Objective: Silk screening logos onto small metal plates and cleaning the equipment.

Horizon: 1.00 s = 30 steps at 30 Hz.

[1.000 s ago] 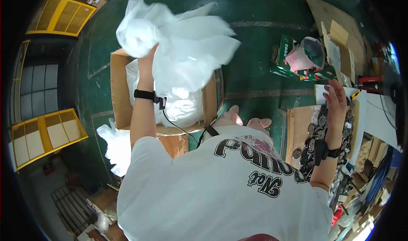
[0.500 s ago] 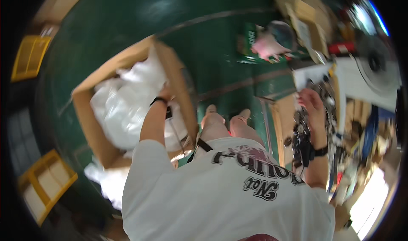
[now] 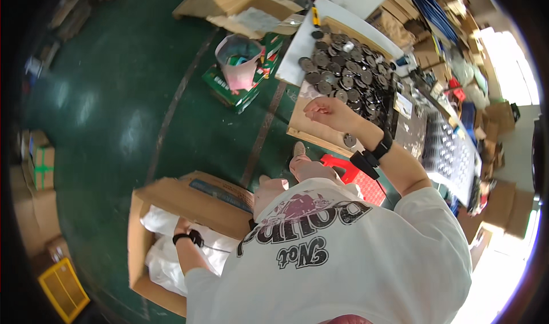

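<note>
My left hand reaches down into a cardboard box at the lower left, among crumpled white plastic bags; its fingers are hidden. My right hand, loosely bent and apparently empty, hovers over a wooden-framed board. Beside and beyond it on that board lies a heap of dark metal discs. A single disc sits near my right wrist, on the front part of the board.
A green carton with a translucent bucket stands on the floor before the bench. A red plastic stool is by my legs. An open carton sits farther off, yellow frames lower left, cluttered boxes along the right.
My view has swung toward the bench on my right. My left hand, which held up a white bag, has dropped into the box. My right hand has moved over the board's near part.
</note>
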Tool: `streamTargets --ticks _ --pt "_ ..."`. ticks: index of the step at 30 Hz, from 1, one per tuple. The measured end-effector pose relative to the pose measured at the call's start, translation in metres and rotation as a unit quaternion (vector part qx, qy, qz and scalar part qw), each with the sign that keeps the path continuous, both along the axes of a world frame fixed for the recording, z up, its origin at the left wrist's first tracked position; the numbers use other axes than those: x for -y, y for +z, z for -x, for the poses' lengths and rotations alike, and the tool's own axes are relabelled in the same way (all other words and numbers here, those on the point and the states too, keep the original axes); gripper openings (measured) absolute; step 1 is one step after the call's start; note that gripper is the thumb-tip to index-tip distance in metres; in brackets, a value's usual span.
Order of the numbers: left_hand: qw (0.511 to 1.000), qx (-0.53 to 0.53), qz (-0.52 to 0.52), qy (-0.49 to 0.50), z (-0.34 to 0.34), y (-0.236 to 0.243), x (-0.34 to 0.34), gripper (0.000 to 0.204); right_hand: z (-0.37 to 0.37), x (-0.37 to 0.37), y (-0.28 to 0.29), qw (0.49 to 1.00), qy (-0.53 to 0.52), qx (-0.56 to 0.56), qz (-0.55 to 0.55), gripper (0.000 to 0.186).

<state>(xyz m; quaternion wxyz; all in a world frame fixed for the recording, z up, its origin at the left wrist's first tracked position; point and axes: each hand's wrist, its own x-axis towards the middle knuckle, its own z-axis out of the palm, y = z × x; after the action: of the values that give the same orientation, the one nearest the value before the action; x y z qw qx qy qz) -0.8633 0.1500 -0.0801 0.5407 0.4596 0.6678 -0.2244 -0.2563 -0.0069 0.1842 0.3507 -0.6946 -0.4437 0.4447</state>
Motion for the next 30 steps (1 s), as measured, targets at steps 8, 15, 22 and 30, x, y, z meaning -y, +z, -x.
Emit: streamTargets --ticks 8,15,22,30 --pt "0.852 -0.019 -0.496 -0.169 -0.048 0.165 -0.094 0.044 -0.059 0.063 -0.035 0.991 -0.131 0.004 -0.004 0.018" --pt "0.711 0.064 -0.648 -0.268 -0.230 0.257 -0.105 0.044 -0.160 0.055 -0.063 0.977 -0.188 0.100 -0.003 0.026" --pt "0.693 0.201 -0.583 -0.373 -0.430 0.264 -0.069 0.040 -0.301 -0.017 -0.114 0.881 -0.184 0.434 0.027 0.025" --pt "0.732 0.349 -0.456 -0.366 -0.574 0.227 -0.039 0.037 -0.355 -0.053 -0.138 0.854 -0.121 0.489 0.128 0.023"
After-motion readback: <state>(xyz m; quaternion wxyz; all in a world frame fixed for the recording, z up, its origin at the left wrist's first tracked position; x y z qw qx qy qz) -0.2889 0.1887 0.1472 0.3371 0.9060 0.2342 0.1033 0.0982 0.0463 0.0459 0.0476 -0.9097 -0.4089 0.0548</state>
